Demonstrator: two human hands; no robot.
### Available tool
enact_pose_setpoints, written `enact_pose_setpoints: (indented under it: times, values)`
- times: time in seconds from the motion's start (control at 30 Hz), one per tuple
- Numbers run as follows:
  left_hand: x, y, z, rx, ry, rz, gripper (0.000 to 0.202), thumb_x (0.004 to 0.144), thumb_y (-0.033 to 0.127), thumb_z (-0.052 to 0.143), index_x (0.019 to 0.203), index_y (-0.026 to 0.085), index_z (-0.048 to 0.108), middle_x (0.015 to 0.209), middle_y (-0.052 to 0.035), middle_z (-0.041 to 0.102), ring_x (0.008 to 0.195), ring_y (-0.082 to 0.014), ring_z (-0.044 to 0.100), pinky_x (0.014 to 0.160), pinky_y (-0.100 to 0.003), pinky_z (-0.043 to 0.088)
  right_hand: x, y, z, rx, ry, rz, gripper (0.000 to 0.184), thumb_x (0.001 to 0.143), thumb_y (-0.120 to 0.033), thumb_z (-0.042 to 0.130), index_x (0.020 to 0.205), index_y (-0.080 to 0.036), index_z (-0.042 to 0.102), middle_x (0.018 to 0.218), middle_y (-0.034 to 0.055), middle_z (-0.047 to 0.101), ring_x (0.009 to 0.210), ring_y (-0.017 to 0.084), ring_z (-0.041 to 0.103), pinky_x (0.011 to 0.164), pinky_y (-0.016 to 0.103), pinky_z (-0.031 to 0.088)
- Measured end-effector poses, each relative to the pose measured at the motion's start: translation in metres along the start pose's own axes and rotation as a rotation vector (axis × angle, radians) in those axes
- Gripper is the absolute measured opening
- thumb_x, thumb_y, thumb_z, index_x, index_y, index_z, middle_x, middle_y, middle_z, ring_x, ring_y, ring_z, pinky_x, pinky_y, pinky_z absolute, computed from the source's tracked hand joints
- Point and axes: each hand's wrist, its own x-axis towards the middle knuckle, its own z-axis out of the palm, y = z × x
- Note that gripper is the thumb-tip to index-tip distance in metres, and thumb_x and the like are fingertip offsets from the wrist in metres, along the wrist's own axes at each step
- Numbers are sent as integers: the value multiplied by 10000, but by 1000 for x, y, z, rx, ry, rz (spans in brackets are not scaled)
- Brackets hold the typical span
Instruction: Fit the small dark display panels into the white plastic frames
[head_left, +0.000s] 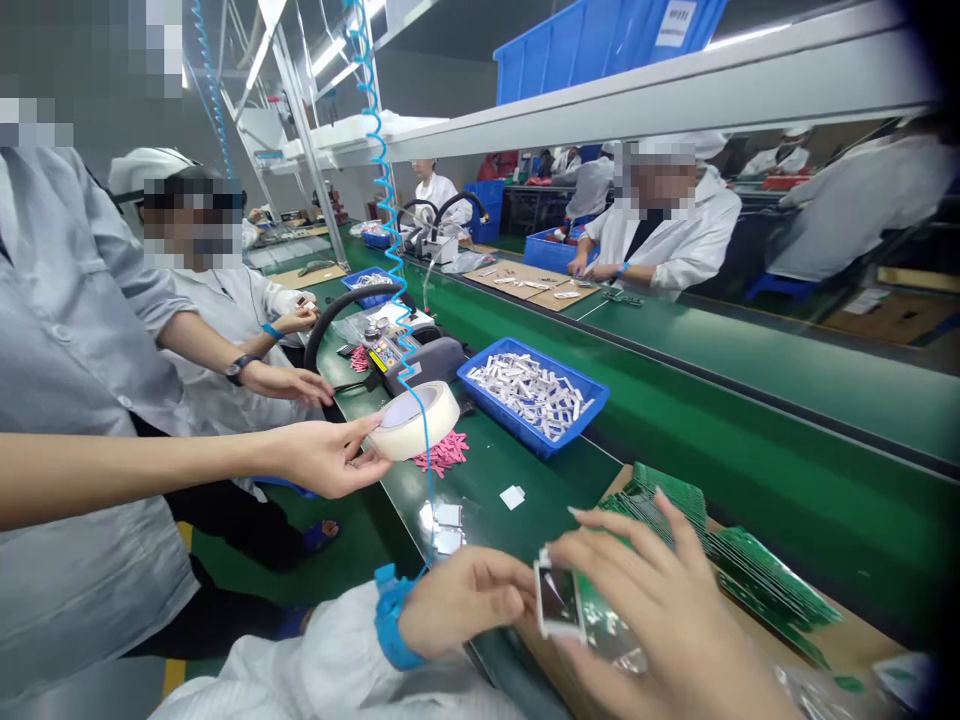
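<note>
My left hand [461, 600], with a white sleeve and a blue wrist strap [390, 620], pinches the left edge of a small white-framed screen part [559, 600]. My right hand [667, 610] holds the same part from the right between thumb and forefinger, its other fingers spread above a fanned row of green circuit boards [757, 575]. Some clear plastic film [619, 645] shows under my right hand. From the left, a co-worker's hand [322, 455] holds out a roll of white tape [416, 420] over the bench edge.
A blue tray [536, 395] of small white parts stands on the green bench beside a black machine [420, 360] with a coiled blue hose [390, 220]. Pink bits [442, 452] and white squares [513, 496] lie loose. Co-workers sit left and across the conveyor [750, 390].
</note>
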Motion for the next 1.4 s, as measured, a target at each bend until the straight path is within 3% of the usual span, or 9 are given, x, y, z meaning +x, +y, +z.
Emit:
enact_pose_setpoints:
  times: [0.2, 0.37, 0.53, 0.63, 0.73, 0.9, 1.1, 1.27, 1.4]
  values:
    - [-30, 10, -27, 1041, 198, 274, 235, 856, 346, 505, 896, 205, 689, 763, -10, 672, 700, -197, 632, 652, -318, 543, 1, 14, 68, 116, -309, 353, 316, 699, -192, 708, 990, -216, 588, 974, 38, 648, 981, 260, 590, 1004, 687, 224]
    - [-50, 30, -32, 1563, 674, 659, 226, 780, 175, 617, 997, 230, 649, 874, -36, 661, 838, -228, 589, 800, -388, 477, -3, -7, 134, 67, -424, 350, 333, 624, -242, 806, 915, -205, 647, 929, 59, 615, 922, 271, 595, 996, 664, 278]
    - [-43, 59, -42, 1911, 1059, 510, 544, 768, 362, 660, 1270, 200, 527, 1275, -165, 566, 1252, -449, 390, 1020, -692, 183, 8, -7, 123, 71, -388, 320, 462, 638, -289, 803, 1052, -197, 619, 978, 88, 611, 936, 284, 601, 975, 664, 315]
    - [-33, 69, -44, 1915, 1054, 284, 446, 826, 286, 581, 1259, 190, 534, 1376, -166, 498, 1338, -518, 242, 942, -822, 69, 42, -2, 90, 136, -192, 281, 615, 707, -243, 737, 1260, -174, 479, 1161, 137, 559, 1092, 288, 545, 969, 558, 397]
    - [-27, 71, -41, 1903, 1071, 278, 294, 825, 168, 546, 1102, 209, 634, 1373, -132, 513, 1355, -511, 217, 916, -846, 80, 85, -3, 67, 186, 0, 185, 717, 738, -185, 681, 1374, -148, 353, 1357, 189, 434, 1238, 305, 437, 976, 502, 418]
    - [-31, 71, -37, 1897, 1056, 461, 352, 802, 132, 586, 1112, 292, 636, 1356, -90, 533, 1404, -461, 118, 969, -819, 1, 121, -4, 72, 248, 95, -92, 297, 796, -123, 565, 1083, -196, 593, 1255, 109, 586, 1250, 303, 452, 1025, 574, 338]
    - [-48, 70, -37, 1434, 852, 788, 521, 811, 295, 632, 1304, 314, 463, 1483, -87, 329, 1404, -319, 237, 1105, -553, 276, 79, 15, 49, 460, 367, 16, 58, 819, -146, 582, 839, -199, 595, 854, 56, 703, 901, 220, 675, 820, 368, 557]
    - [-31, 58, -35, 649, 528, 560, 571, 837, 486, 545, 1359, 303, 404, 1450, -93, 400, 1357, -271, 349, 1099, -456, 338, 32, 25, 11, 541, 398, 138, 103, 782, -172, 649, 733, -215, 570, 783, 39, 706, 838, 272, 697, 749, 403, 595]
    - [-14, 52, -21, 424, 354, 504, 578, 780, 545, 593, 1307, 348, 463, 1426, -56, 416, 1356, -270, 334, 1134, -457, 268, 13, 20, 7, 609, 433, 212, 125, 834, -208, 607, 724, -210, 548, 776, 46, 697, 841, 268, 694, 780, 446, 589]
